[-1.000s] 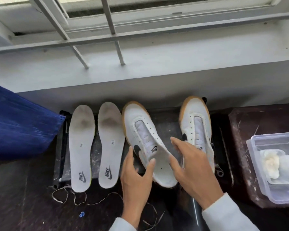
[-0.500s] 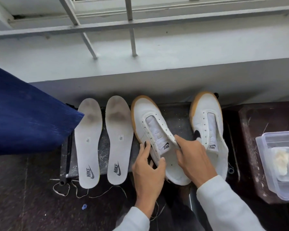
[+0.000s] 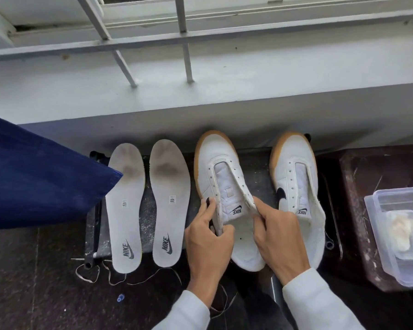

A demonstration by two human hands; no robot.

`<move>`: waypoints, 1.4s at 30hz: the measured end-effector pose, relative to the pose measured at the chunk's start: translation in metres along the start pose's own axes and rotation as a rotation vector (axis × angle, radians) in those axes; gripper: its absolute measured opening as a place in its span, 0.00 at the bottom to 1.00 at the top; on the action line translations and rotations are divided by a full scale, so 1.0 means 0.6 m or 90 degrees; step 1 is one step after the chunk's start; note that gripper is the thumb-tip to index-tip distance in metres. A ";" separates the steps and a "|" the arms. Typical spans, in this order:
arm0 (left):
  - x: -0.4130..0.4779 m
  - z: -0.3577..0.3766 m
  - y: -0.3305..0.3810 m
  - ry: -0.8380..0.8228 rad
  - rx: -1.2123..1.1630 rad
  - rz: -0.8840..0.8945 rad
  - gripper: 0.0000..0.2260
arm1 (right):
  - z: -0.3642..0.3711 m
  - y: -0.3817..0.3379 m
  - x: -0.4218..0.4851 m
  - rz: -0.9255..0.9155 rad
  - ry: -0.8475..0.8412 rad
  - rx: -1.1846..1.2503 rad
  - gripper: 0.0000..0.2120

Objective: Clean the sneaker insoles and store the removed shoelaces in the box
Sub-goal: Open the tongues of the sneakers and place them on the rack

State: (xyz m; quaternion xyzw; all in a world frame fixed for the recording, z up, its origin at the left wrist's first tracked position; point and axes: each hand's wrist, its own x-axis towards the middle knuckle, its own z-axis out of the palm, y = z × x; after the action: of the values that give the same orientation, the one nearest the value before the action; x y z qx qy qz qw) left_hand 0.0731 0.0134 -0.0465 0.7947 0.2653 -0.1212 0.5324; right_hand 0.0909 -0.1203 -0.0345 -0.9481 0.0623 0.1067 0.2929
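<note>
Reading NIKE with a swoosh, in dark letters turned sideways, on the heel end of the first insole [image 3: 126,225] and the second insole [image 3: 169,182]. Seeing a tiny white tag in the middle of each, too small for reading. Reading NIKE again, upside down from here, on the tongue of the held shoe [image 3: 212,163] and of the other shoe [image 3: 293,160]. Spotting a black swoosh on the other shoe's side.

Finding both insoles lying flat, side by side, at 9 o'clock from the held shoe, long way running 12 to 6, toe ends at 12 by the ledge [image 3: 200,98]. Finding the held shoe in the middle, white with a tan sole, toe pointing to about 11 o'clock. Finding the other shoe just beside it at 3 o'clock, toe pointing to about 12.

Pinching the 9 o'clock edge of the held shoe's opening with the left hand [image 3: 208,246], thumb inside. Gripping the 3 o'clock edge by the tongue with the right hand [image 3: 281,236], thumb and finger closing on it.

Seeing the clear box [image 3: 377,236] at 3 o'clock, apart from the shoes, sitting on a brown table [image 3: 353,177], something white inside. Seeing thin string [image 3: 153,277] lying loose at 6 o'clock from the insoles. Seeing blue cloth [image 3: 41,179] at 9 o'clock, its corner touching the first insole.
</note>
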 end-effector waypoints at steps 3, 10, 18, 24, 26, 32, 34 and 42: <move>0.016 -0.009 0.007 -0.030 0.033 0.020 0.29 | 0.006 -0.001 -0.004 0.033 0.027 0.015 0.08; 0.036 -0.014 0.009 -0.063 0.106 0.052 0.29 | 0.027 0.007 -0.001 0.075 0.034 0.052 0.08; 0.022 -0.006 0.010 -0.030 0.103 0.099 0.28 | -0.005 -0.003 -0.010 0.059 -0.009 0.091 0.08; -0.022 0.042 0.073 0.062 0.101 0.278 0.15 | -0.106 0.038 -0.026 0.095 0.199 0.139 0.13; -0.029 0.069 0.083 0.037 0.127 0.321 0.13 | -0.120 0.067 -0.022 0.103 0.195 0.075 0.16; -0.042 0.138 0.092 -0.038 0.169 0.303 0.18 | -0.120 0.131 -0.018 0.115 0.044 0.007 0.26; -0.048 0.151 0.088 -0.040 0.190 0.292 0.19 | -0.116 0.139 -0.020 0.104 0.020 -0.003 0.22; -0.053 0.180 0.077 -0.060 0.313 0.225 0.09 | -0.095 0.166 -0.013 0.106 0.028 -0.076 0.15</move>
State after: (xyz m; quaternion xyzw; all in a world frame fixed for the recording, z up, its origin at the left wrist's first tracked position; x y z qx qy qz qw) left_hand 0.0819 -0.1076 -0.0391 0.9271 0.0603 -0.1241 0.3485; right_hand 0.0748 -0.2338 -0.0408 -0.9575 0.1409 0.1134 0.2246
